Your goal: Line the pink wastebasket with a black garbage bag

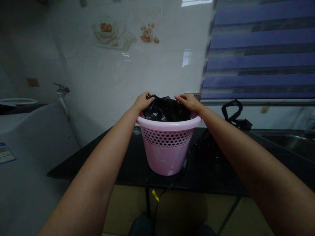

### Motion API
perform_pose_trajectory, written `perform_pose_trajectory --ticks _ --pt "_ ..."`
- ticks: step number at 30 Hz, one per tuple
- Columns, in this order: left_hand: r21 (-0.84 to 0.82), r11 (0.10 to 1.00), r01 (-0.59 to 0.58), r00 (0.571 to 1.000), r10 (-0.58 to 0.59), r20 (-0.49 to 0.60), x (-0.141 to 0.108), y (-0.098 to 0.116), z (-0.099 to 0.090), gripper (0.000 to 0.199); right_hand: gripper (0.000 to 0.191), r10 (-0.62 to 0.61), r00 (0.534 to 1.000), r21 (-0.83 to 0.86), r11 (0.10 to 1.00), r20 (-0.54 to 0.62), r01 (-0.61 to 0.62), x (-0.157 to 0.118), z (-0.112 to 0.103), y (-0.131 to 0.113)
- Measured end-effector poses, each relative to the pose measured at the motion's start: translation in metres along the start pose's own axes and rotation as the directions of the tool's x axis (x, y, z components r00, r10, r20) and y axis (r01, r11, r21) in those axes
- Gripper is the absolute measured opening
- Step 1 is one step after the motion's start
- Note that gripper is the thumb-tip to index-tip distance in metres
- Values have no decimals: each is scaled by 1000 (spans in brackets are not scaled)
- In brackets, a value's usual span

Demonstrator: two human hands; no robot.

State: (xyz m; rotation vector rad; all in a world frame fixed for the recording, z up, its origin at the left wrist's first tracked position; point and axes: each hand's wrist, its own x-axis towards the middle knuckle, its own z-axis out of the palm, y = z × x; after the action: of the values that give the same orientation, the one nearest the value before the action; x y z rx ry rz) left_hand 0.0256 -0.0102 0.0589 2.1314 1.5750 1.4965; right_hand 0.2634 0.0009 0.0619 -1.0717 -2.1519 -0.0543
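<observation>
A pink plastic basket with a band of holes below its rim stands upright on the dark counter. Inside its mouth lies a crumpled black plastic bag, bunched up to about rim height. My left hand is at the basket's left rim, its fingers closed on the bag's edge. At the right rim, my right hand has its thumb and fingers bent over the bag's other side, gripping it. The fingertips of both hands are partly hidden by the bag and rim.
Behind my right forearm, a tied black plastic bag sits on the dark counter. A sink is at the far right. On the left stand a white appliance and a wall tap. The tiled wall rises behind the basket.
</observation>
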Motion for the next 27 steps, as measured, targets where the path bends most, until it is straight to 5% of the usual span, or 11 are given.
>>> perform_pose_trajectory --ticks 14,27 --pt "-134 978 -162 986 164 8 4 -6 2 14 37 10 999 -5 1000 44 -10 -1 0 -2" --pt "-110 988 -105 994 107 13 1 -1 0 17 31 87 990 -77 994 112 -79 -1 -4 -5"
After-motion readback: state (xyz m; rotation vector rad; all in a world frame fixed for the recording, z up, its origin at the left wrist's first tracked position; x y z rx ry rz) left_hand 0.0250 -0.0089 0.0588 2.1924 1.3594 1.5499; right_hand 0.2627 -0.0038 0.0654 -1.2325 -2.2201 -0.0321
